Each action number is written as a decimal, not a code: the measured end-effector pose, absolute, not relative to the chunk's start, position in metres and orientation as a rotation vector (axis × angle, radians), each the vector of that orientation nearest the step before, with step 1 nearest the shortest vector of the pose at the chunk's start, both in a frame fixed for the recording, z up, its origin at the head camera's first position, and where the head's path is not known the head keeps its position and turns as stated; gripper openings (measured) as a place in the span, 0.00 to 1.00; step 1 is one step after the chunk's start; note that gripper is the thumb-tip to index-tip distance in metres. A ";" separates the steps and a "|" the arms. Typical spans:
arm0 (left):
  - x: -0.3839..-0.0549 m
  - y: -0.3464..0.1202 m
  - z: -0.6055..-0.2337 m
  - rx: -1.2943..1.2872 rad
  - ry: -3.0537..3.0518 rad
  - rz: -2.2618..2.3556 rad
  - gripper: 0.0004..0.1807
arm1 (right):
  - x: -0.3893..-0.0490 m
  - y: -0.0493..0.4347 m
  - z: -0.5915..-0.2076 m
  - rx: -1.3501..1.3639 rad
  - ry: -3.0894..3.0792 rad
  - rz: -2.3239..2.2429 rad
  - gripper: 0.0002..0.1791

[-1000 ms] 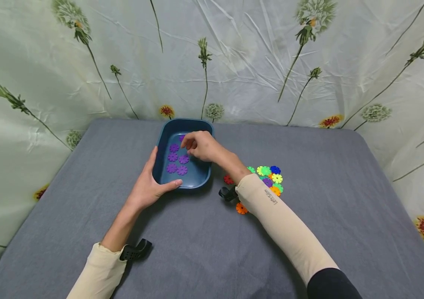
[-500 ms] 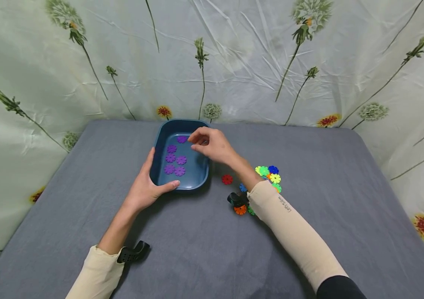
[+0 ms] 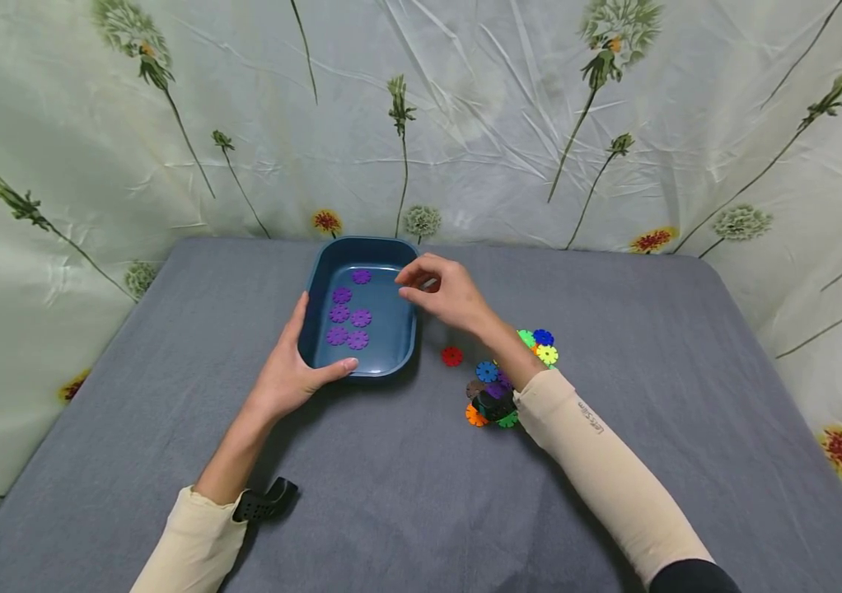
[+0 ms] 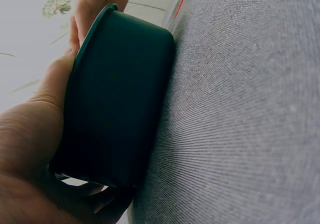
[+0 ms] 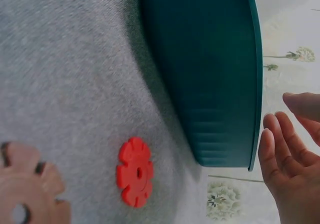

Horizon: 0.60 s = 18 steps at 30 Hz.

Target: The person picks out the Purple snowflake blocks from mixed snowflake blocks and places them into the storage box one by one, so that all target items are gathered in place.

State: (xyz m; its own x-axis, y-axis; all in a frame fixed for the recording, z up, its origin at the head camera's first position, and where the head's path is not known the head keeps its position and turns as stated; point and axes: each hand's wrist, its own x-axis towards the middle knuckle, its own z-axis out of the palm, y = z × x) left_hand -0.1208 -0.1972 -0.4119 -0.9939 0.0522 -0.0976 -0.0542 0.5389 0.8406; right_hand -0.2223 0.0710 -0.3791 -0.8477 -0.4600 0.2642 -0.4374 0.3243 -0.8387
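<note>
A dark blue plastic bin [image 3: 391, 342] stands on the grey cloth, with several purple flower-shaped disks [image 3: 361, 317] lying flat on its floor. My left hand [image 3: 286, 375] holds its near left corner, thumb over the front rim and fingers along the left side; the left wrist view shows the thumb along the rim [image 4: 89, 39]. Over the bin's right rim hovers my right hand [image 3: 446, 292], fingers loosely bent. The right wrist view shows a gap between thumb and fingers, with nothing held. A red disk [image 5: 135, 172] lies beside the bin.
Right of the bin, partly hidden under the right forearm, lie several disks, among them a blue one [image 3: 487, 371], an orange one [image 3: 476, 415] and a yellow one [image 3: 547, 355]. A brown disk [image 5: 35, 184] shows in the right wrist view. A floral curtain [image 3: 495, 123] hangs behind the table.
My right hand has moved right, from above the purple disks to the bin's right rim, revealing the far purple disk. My left hand stays on the bin.
</note>
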 end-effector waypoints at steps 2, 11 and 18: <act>-0.121 -0.197 -0.412 -0.002 2.657 1.460 0.72 | -0.221 0.074 -0.380 -0.845 2.537 -1.601 0.09; -0.120 -0.197 -0.412 -0.003 2.658 1.462 0.72 | -0.213 0.086 -0.383 -0.782 2.526 -1.600 0.09; -0.120 -0.197 -0.412 -0.002 2.676 1.440 0.72 | -0.210 0.100 -0.386 -0.712 2.539 -1.600 0.08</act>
